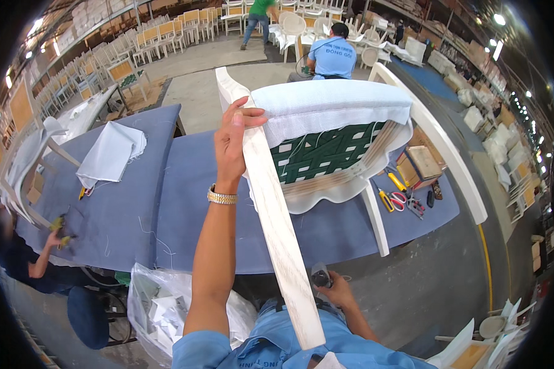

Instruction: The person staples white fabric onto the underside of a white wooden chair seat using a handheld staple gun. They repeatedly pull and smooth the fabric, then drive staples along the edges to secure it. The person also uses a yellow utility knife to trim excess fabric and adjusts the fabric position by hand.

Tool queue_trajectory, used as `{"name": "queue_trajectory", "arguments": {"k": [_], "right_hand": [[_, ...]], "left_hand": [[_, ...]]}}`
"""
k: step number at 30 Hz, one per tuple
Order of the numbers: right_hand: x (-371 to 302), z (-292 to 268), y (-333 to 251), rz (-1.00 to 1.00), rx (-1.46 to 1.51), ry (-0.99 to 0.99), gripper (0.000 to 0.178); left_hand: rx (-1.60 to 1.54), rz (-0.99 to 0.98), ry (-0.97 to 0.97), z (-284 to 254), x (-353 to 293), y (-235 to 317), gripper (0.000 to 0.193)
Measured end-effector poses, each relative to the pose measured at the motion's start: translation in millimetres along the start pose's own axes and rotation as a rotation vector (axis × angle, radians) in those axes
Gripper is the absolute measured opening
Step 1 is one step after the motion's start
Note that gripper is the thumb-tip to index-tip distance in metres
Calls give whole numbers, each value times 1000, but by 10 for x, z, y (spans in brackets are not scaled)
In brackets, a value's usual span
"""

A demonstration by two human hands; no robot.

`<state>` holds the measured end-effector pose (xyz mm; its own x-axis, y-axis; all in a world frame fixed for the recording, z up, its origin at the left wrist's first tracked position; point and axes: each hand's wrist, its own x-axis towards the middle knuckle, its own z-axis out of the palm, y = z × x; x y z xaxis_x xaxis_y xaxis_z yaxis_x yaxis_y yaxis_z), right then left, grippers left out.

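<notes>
On the blue-padded workbench (166,203), left hand (231,144) fingers grip the chair leg (271,203).

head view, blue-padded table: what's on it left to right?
Folded white cloth → left hand gripping the white chair leg → upturned chair seat with green webbing → yellow-handled tools and scissors → small wooden box.

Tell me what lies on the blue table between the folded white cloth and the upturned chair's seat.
In the head view, only bare blue table lies between the white cloth and the chair seat; the left hand grips the chair's leg there.
</notes>
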<state>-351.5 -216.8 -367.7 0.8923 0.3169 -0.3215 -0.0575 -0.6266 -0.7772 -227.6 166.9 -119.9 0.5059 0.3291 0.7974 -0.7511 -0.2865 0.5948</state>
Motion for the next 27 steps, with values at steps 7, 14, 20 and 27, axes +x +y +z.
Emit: {"name": "queue_trajectory", "arguments": {"k": [7, 14, 20, 27], "right_hand": [[-191, 110, 78, -33, -71, -17, 76], [-211, 151, 2, -91, -77, -103, 67], [603, 7, 65, -237, -273, -57, 63], [1864, -415, -12, -433, -406, -236, 55]], "left_hand": [[-19, -139, -32, 26, -29, 2, 53], [69, -196, -33, -50, -36, 84, 56], [147, -181, -34, -24, 0, 174, 53], [216, -300, -58, 66, 9, 304, 46]]}}
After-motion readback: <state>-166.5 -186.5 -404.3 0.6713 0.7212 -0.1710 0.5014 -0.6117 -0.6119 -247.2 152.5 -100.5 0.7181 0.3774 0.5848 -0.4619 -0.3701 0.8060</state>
